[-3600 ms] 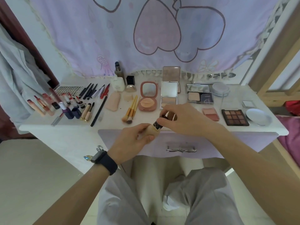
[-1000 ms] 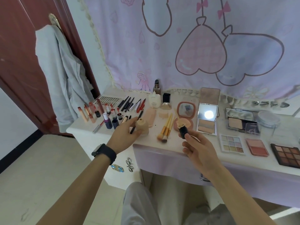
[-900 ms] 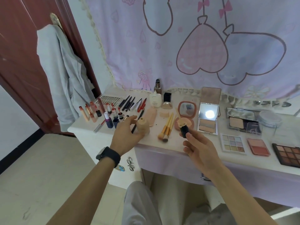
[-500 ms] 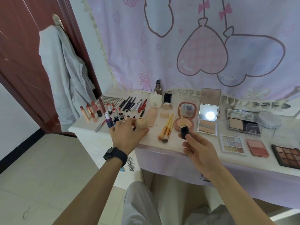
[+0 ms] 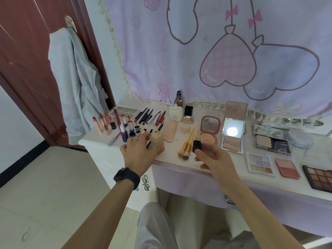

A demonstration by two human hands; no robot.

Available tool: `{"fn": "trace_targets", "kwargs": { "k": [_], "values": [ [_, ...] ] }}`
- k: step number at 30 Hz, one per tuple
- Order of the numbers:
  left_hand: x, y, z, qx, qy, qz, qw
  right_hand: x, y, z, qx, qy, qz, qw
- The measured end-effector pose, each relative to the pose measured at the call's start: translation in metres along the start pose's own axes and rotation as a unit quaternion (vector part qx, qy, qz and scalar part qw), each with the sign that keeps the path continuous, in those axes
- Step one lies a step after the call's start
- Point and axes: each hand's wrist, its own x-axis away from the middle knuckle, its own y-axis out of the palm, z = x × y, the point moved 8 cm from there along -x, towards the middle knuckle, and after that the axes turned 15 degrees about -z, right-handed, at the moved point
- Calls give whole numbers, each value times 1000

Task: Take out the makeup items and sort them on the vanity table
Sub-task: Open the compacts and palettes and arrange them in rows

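Simultaneously, left hand (image 5: 139, 153) grips beige bottle (image 5: 157, 141) (upright), right hand (image 5: 213, 159) pinches cap (image 5: 197, 145).

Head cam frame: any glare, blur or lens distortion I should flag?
Head view: blown-out glare spot in the compact mirror; light otherwise soft, shadows faint. Head view: wide-angle bowing bends the door and the vanity table edge. Head view: left hand on the beige bottle and right hand pinching the black cap read fairly sharp, no clear motion smear.
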Motion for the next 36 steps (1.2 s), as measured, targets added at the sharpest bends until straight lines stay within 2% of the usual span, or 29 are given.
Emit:
{"fn": "trace_targets", "kwargs": {
  "k": [10,18,23,27,36],
  "values": [
    [2,0,-1,-3,19,0,1000,-43,39,-9,201,-36,6,979],
    [-7,2,-4,1,42,-21,999,-51,61,-5,420,-21,68,905],
    [-10,5,-4,-13,48,-24,998,-50,62,2,478,-9,88,874],
    [-9,6,-3,-16,47,-23,998,-46,60,4,510,-41,119,851],
    [-8,9,5,-44,43,-4,998,-46,58,9,509,-60,135,848]
  ]
}}
